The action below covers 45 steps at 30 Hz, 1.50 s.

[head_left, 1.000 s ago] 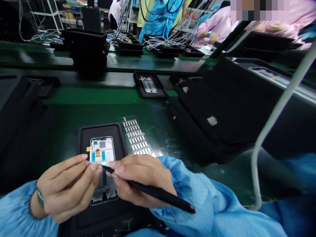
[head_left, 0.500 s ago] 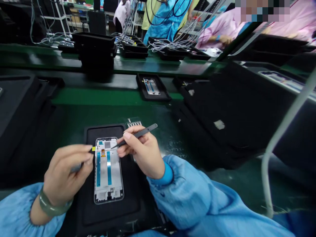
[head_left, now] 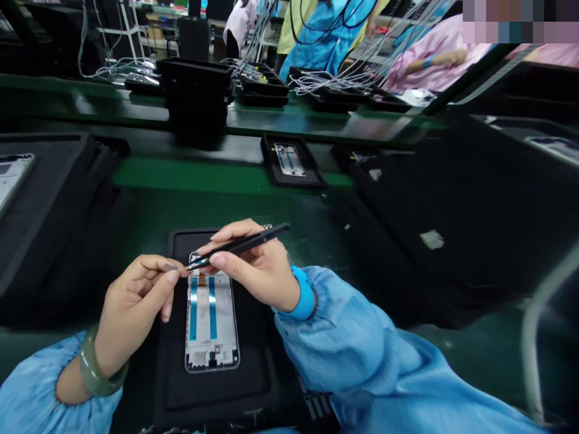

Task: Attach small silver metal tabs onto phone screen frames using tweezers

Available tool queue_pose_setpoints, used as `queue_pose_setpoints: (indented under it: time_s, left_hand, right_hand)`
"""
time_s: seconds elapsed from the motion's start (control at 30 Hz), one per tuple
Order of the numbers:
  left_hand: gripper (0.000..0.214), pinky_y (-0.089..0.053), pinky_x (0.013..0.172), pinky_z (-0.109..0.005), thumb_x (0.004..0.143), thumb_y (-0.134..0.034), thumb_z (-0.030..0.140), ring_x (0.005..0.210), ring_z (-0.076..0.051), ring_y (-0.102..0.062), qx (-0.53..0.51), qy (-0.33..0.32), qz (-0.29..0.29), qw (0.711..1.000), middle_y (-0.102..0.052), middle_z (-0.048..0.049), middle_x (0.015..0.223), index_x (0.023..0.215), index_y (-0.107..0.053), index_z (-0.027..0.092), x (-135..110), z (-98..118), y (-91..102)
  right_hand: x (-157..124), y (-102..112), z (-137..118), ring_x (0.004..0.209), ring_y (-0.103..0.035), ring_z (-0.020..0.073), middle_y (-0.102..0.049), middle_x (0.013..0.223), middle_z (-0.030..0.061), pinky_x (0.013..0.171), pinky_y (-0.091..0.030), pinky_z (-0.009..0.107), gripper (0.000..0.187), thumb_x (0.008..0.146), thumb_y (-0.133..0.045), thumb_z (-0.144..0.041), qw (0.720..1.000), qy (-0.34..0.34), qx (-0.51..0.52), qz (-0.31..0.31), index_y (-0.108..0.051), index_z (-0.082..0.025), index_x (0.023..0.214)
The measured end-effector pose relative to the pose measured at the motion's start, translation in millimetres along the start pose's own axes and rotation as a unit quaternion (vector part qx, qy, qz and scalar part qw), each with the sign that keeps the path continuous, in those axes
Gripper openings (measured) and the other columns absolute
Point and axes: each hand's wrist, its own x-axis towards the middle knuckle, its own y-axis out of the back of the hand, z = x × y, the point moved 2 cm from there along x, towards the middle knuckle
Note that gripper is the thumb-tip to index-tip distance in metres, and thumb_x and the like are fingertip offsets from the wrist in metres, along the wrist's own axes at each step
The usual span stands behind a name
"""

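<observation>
My right hand (head_left: 257,271) grips black tweezers (head_left: 253,241), their tips pointing left over the top end of a phone frame (head_left: 226,325). The frame is silver-white with two blue strips and a small orange-brown flex connector (head_left: 202,281). It lies in a black foam tray (head_left: 253,386). My left hand (head_left: 140,301) is closed in a pinch at the frame's upper left edge, close to the tweezer tips. What sits between its fingertips is too small to make out. Both hands partly hide the frame's top end.
Another phone frame (head_left: 290,160) lies in a black tray across the green bench. Stacked black trays (head_left: 194,90) stand beyond it, near white cables (head_left: 335,81). Large black foam stacks flank me, the right one (head_left: 452,205) bearing a whitish scrap. Co-workers stand behind.
My left fingers have come together and moved right to the frame's upper edge. The tweezer tips have shifted left to meet them. The yellow tab there is now mostly hidden. The view has shifted slightly.
</observation>
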Motion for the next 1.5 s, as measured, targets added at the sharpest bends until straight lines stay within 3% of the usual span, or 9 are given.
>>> queue_pose_setpoints:
  time_s: [0.17,0.47,0.63,0.8,0.93,1.0,1.17,1.3,1.5]
  left_hand:
    - [0.01,-0.042,0.039,-0.02,0.083,-0.055,0.026,0.042,-0.007,-0.048,0.006,0.005,-0.022,1.0,-0.05,0.0066,0.054,0.09,-0.053,0.019,-1.2,-2.5,0.5]
    - [0.008,-0.042,0.04,-0.018,0.083,-0.055,0.026,0.042,-0.007,-0.049,0.022,0.016,-0.034,0.999,-0.049,0.0076,0.052,0.088,-0.054,0.021,-0.6,-2.9,-0.9]
    - [0.014,-0.045,0.041,-0.02,0.081,-0.057,0.028,0.045,-0.005,-0.05,0.08,-0.008,0.014,0.997,-0.059,0.0013,0.072,0.091,-0.058,0.018,-2.5,-1.7,-3.0]
    - [0.046,-0.043,0.036,-0.021,0.08,-0.058,0.028,0.048,-0.005,-0.05,-0.037,-0.019,0.066,0.997,-0.058,-0.0034,0.103,0.122,-0.042,0.028,-1.2,2.6,0.7]
    - [0.031,-0.042,0.037,-0.019,0.082,-0.056,0.031,0.046,-0.007,-0.049,-0.064,0.059,-0.061,0.994,-0.056,0.0022,0.071,0.111,-0.051,0.023,-1.7,-3.4,-2.2]
    - [0.025,-0.041,0.038,-0.019,0.083,-0.054,0.03,0.043,-0.007,-0.047,-0.063,0.071,-0.086,0.992,-0.049,0.0063,0.056,0.107,-0.053,0.023,-3.8,-8.6,-4.6]
    - [0.014,-0.04,0.039,-0.018,0.08,-0.059,0.027,0.047,-0.005,-0.048,-0.026,0.036,0.003,0.999,-0.053,0.0037,0.068,0.092,-0.06,0.021,-4.4,-14.6,-7.1]
    - [0.012,-0.038,0.038,-0.018,0.08,-0.058,0.03,0.045,-0.005,-0.046,-0.053,0.044,0.06,0.996,-0.053,0.0043,0.066,0.088,-0.059,0.021,-1.3,-12.2,-6.1]
    - [0.015,-0.037,0.037,-0.018,0.083,-0.054,0.034,0.037,-0.005,-0.045,0.034,0.084,-0.024,0.996,-0.046,0.0085,0.051,0.086,-0.054,0.02,-1.9,-10.2,-8.9]
  right_hand:
    - [1.2,-1.7,9.2,0.077,-0.068,0.0142,-0.068,0.085,0.0031,0.067,-0.058,0.027,0.023,0.073,-0.068,-0.027,1.0,0.007,-0.024,-0.003,-0.053,-0.018,0.088]
    - [-0.9,-7.4,10.7,0.065,-0.069,0.0136,-0.067,0.073,0.0,0.06,-0.058,0.024,0.019,0.074,-0.067,-0.025,1.0,-0.019,0.011,-0.002,-0.053,-0.018,0.086]
    - [-4.7,-8.9,6.4,0.058,-0.067,0.0122,-0.064,0.065,-0.0004,0.052,-0.056,0.02,0.016,0.074,-0.067,-0.025,0.998,0.003,-0.04,0.038,-0.055,-0.015,0.079]
    - [-6.9,-6.9,6.5,0.057,-0.067,0.0135,-0.065,0.063,-0.0003,0.051,-0.056,0.022,0.016,0.076,-0.065,-0.027,0.996,-0.018,-0.038,0.075,-0.054,-0.016,0.078]
    - [-6.8,-6.2,8.6,0.057,-0.068,0.0132,-0.064,0.061,-0.0018,0.054,-0.057,0.022,0.015,0.075,-0.065,-0.025,0.996,-0.034,0.01,0.086,-0.053,-0.017,0.08]
    - [-6.3,-7.7,10.8,0.057,-0.068,0.013,-0.064,0.061,-0.0018,0.054,-0.057,0.022,0.016,0.075,-0.066,-0.026,0.995,-0.05,0.028,0.085,-0.053,-0.017,0.08]
    - [-5.4,-10.5,20.8,0.055,-0.067,0.0125,-0.065,0.067,-0.0005,0.05,-0.055,0.021,0.022,0.073,-0.068,-0.032,0.99,-0.11,0.036,0.08,-0.053,-0.016,0.079]
    - [-5.4,-3.6,24.1,0.057,-0.067,0.012,-0.065,0.069,-0.0002,0.053,-0.056,0.022,0.024,0.074,-0.066,-0.034,0.99,-0.1,0.016,0.103,-0.051,-0.016,0.077]
    - [-7.9,0.4,21.5,0.081,-0.068,0.0154,-0.068,0.088,0.004,0.071,-0.057,0.029,0.025,0.077,-0.065,-0.026,0.996,0.022,-0.075,0.046,-0.048,-0.019,0.094]
